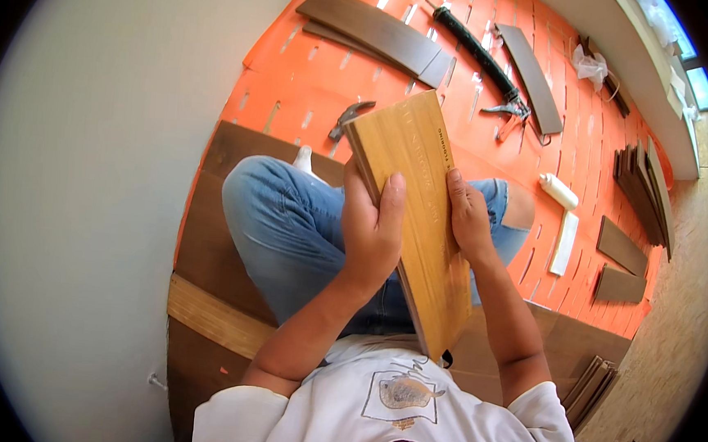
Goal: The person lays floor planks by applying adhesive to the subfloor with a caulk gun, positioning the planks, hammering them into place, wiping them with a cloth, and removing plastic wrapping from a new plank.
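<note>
A light wooden floor plank [423, 259] with printed marks on its face is held at an angle above my lap. My left hand [371, 230] grips its left edge, thumb along the face. My right hand [469, 217] grips its right edge, also with the thumb on the face. The plank's lower end reaches my white T-shirt. Just past its upper left corner a claw hammer [351, 116] lies on the orange underlay [268, 92]. A caulking gun [476, 53] with a black tube lies further back.
Cut dark planks [367, 29] and standing boards [643, 192] lie around the underlay. A white bottle [559, 190] sits at right beside a white strip [564, 244]. A pale wall [84, 202] rises on the left. Laid dark boards [214, 228] are under me.
</note>
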`<state>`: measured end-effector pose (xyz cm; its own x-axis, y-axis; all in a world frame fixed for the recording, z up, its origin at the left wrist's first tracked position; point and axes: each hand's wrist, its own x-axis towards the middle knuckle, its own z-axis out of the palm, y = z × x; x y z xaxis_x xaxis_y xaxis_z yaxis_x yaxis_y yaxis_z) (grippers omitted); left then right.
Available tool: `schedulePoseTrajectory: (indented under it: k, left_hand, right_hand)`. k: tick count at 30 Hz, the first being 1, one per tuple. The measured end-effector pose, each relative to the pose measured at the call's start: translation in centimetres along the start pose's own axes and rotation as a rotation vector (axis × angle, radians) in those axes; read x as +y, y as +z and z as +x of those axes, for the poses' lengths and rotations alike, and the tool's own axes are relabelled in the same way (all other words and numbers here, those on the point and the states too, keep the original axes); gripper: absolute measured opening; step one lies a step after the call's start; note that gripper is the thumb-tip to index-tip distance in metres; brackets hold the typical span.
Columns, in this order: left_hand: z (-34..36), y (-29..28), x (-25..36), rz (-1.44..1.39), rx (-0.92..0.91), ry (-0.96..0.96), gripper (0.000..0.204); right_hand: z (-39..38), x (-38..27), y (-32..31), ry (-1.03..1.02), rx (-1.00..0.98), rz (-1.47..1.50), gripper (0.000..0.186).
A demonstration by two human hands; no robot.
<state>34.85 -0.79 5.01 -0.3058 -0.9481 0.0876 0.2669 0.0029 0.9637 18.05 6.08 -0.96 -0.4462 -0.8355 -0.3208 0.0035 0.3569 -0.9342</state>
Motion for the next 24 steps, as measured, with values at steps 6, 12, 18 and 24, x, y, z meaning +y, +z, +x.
schedulePoseTrajectory:
  k: [6,12,18,24]
  left_hand:
    - [7.8,2.3,1.9,0.053,-0.158,-0.003,0.036]
    - [9.0,5.3,5.0,0.2,-0.631,-0.032,0.039]
    - [4.0,6.8,5.7,0.594,-1.148,-0.205,0.046]
    - [-5.7,5.4,1.8,0.844,-1.216,-0.138,0.052]
  right_hand:
    - [0.4,-4.3,1.2,-0.111,0.154,0.387,0.06]
    - [-6.1,-1.7,-2.0,-0.07,0.253,0.17,0.061]
    - [-16.1,3.6,-6.5,0.112,0.03,0.067,0.04]
    - [-19.7,4.7,-11.6,0.164,0.405,0.058,0.019]
